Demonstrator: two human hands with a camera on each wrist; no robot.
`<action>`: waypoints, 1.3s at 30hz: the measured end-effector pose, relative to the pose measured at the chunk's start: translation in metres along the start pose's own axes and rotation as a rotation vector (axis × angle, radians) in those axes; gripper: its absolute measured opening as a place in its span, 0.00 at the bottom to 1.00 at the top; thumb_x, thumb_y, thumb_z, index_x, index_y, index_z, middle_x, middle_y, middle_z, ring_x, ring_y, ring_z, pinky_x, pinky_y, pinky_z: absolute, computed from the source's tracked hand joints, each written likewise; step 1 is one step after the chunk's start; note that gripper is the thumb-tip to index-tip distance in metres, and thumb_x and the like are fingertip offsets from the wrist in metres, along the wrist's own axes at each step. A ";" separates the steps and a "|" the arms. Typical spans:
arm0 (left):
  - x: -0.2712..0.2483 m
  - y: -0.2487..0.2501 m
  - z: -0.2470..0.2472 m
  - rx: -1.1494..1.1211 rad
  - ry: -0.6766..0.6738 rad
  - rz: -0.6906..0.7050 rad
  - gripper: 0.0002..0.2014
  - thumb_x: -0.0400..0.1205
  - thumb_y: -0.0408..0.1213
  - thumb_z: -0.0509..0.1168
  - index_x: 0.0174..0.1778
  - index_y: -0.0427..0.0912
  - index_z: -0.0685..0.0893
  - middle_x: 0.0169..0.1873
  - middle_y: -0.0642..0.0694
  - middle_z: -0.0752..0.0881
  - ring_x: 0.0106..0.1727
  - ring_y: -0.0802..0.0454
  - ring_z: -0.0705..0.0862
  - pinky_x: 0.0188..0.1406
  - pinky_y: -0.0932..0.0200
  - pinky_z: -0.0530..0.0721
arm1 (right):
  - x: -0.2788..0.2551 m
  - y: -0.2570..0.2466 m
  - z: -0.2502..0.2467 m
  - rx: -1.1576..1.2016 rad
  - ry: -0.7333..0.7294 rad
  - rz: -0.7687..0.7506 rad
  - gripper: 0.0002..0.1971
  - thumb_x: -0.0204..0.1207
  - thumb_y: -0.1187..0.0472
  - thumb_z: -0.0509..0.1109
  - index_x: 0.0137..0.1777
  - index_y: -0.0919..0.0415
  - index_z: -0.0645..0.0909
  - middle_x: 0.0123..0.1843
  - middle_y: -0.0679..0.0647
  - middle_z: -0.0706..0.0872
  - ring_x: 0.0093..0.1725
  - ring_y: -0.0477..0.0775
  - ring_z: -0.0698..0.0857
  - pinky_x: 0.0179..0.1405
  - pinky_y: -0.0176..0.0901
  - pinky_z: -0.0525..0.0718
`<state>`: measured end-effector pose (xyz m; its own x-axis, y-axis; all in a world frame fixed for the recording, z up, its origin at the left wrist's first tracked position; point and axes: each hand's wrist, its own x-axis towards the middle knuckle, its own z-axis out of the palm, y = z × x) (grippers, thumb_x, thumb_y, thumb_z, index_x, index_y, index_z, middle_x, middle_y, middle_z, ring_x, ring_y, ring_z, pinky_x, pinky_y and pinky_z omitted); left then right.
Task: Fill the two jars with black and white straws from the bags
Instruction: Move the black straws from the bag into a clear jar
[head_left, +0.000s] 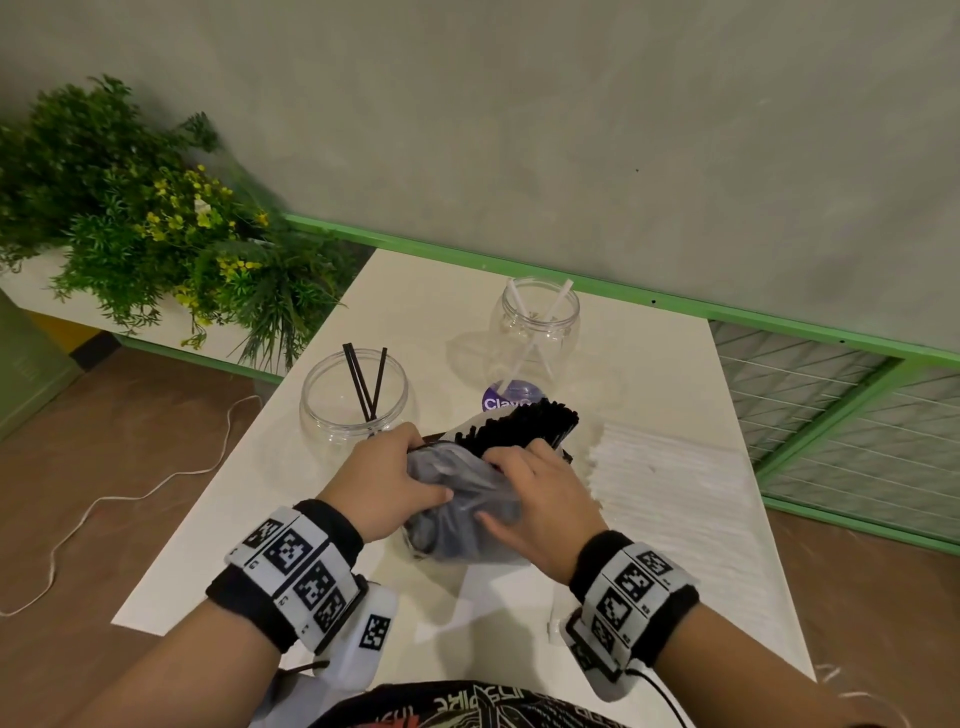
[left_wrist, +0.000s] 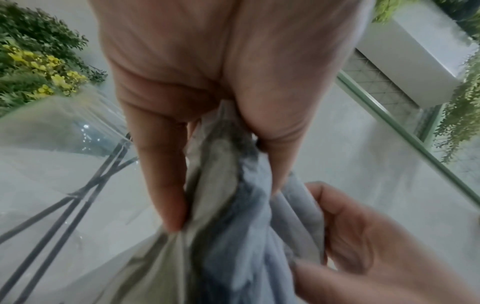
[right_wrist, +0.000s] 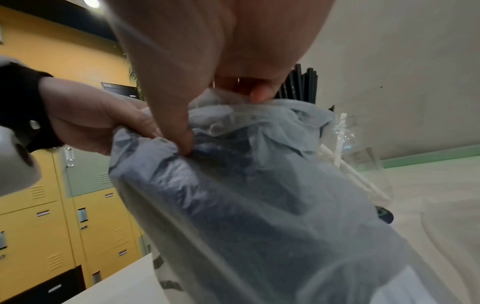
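- Nearest, a dark shirt (head_left: 467, 706) with pale print I can't read, and both wrists in black bands with white square-code tags (head_left: 296, 558).
- The left hand (head_left: 387, 480) has its fingers curled, bunching the plastic of the bag of black straws (head_left: 462, 512); the right hand (head_left: 540, 501) pinches the same bag from the other side.
- Black straws (head_left: 524, 423) poke out of the bag's far end, above the white table (head_left: 208, 545).
- Just right lies the bag of white straws (head_left: 675, 483), flat.
- Beyond the left hand, a clear jar (head_left: 353, 397) holds a few black straws.
- Farther back, a second jar (head_left: 540, 325) holds white straws; before it a purple disc (head_left: 511, 397) reads "Clay", the rest hidden.
- Plants (head_left: 130, 208) stand far left.
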<state>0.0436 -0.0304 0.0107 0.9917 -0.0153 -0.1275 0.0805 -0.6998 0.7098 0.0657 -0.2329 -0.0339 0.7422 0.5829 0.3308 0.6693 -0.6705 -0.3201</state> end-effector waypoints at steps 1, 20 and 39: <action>-0.001 0.001 0.001 -0.029 0.026 0.006 0.18 0.68 0.39 0.79 0.37 0.48 0.73 0.33 0.53 0.80 0.34 0.61 0.78 0.26 0.71 0.68 | 0.000 -0.002 0.001 0.000 0.039 0.002 0.13 0.67 0.53 0.68 0.49 0.55 0.75 0.41 0.48 0.82 0.42 0.50 0.71 0.39 0.44 0.73; 0.002 -0.001 -0.005 -0.514 0.093 -0.064 0.14 0.73 0.17 0.62 0.37 0.44 0.77 0.36 0.46 0.81 0.33 0.49 0.78 0.36 0.54 0.77 | -0.020 -0.013 0.003 0.307 -0.109 0.002 0.17 0.79 0.61 0.58 0.62 0.56 0.83 0.55 0.53 0.80 0.51 0.48 0.79 0.54 0.25 0.71; -0.001 0.011 0.003 -0.291 0.126 -0.022 0.11 0.72 0.24 0.68 0.42 0.44 0.77 0.39 0.51 0.81 0.36 0.60 0.77 0.29 0.74 0.70 | 0.021 -0.021 -0.002 0.102 -0.347 0.415 0.25 0.67 0.49 0.74 0.65 0.51 0.75 0.59 0.46 0.80 0.62 0.55 0.71 0.60 0.51 0.72</action>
<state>0.0427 -0.0403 0.0168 0.9926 0.0986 -0.0711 0.1091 -0.4647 0.8787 0.0678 -0.2077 -0.0181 0.9012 0.4074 -0.1481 0.3049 -0.8385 -0.4516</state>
